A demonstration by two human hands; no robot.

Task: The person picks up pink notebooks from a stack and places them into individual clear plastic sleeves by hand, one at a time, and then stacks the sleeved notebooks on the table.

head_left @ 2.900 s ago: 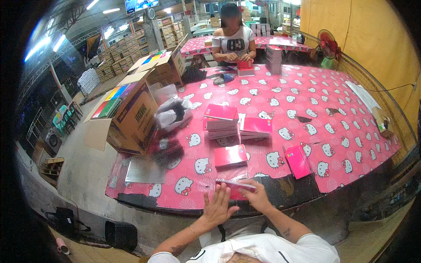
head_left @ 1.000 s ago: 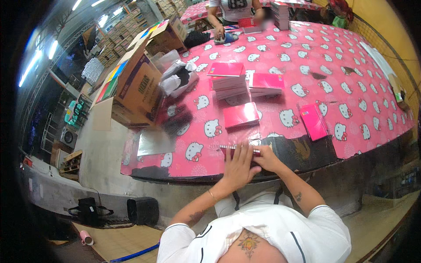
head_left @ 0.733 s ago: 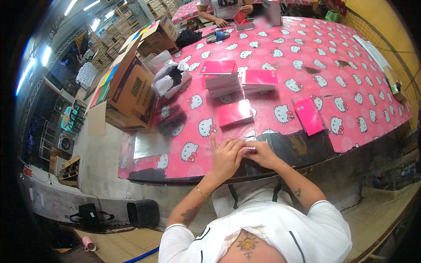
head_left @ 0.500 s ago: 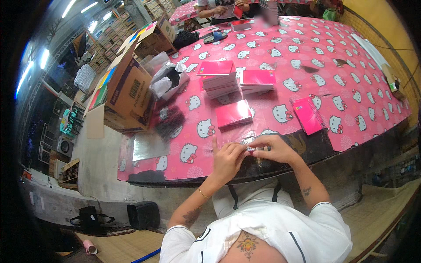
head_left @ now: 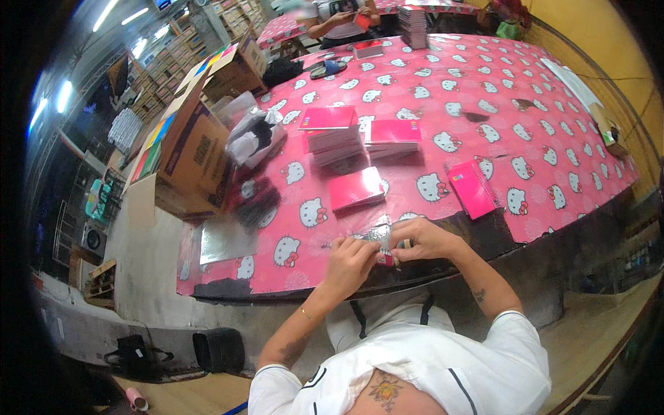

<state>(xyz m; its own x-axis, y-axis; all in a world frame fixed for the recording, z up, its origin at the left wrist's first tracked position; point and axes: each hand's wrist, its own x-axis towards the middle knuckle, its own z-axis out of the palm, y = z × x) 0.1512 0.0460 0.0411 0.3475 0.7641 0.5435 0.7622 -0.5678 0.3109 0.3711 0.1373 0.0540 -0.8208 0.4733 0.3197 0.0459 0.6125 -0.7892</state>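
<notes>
Close together at the table's near edge, my left hand (head_left: 350, 263) and my right hand (head_left: 425, 238) pinch at a small pink-and-white piece (head_left: 385, 259). Its kind is too small to make out, and fingertips cover part of it. Just beyond the fingers lies a shiny greyish sheet (head_left: 379, 234). A pink spiral notebook stack (head_left: 357, 189) sits past that sheet. Two taller piles, one notebook pile (head_left: 335, 135) and another notebook pile (head_left: 392, 135), stand farther back. Off to the right rests a pink spiral notebook (head_left: 473, 188) by itself.
A big open cardboard box (head_left: 192, 162) stands at the left, beside a white plastic bag (head_left: 256, 135) and a bundle of black spirals (head_left: 257, 204). A clear flat sheet (head_left: 225, 242) lies near the left corner. Across the pink-covered table (head_left: 443, 83), a person holds something red.
My fingers have shifted, and the pink-and-white piece now shows below them. The greyish sheet beyond is more exposed. The whole view has moved slightly, and the far person's hands have moved.
</notes>
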